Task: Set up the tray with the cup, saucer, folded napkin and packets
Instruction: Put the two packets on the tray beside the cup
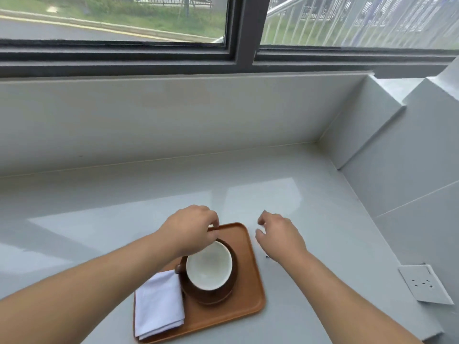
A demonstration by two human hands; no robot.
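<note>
An orange-brown tray (250,289) lies on the pale counter near the front edge. On it a brown cup with a white inside (209,265) stands on a brown saucer (208,297), and a folded white napkin (159,304) lies at the tray's near left. My left hand (191,229) hovers over the tray's far end, fingers curled downward behind the cup; whatever is under the fingertips is hidden. My right hand (279,235) is just right of the tray over the counter, fingers loosely apart and holding nothing. No packets can be made out.
The counter (310,194) runs back to a tiled wall under a window and ends in a corner wall on the right. A white socket plate (424,284) sits on the right wall. A tiny dark speck (267,256) lies on the counter under my right wrist.
</note>
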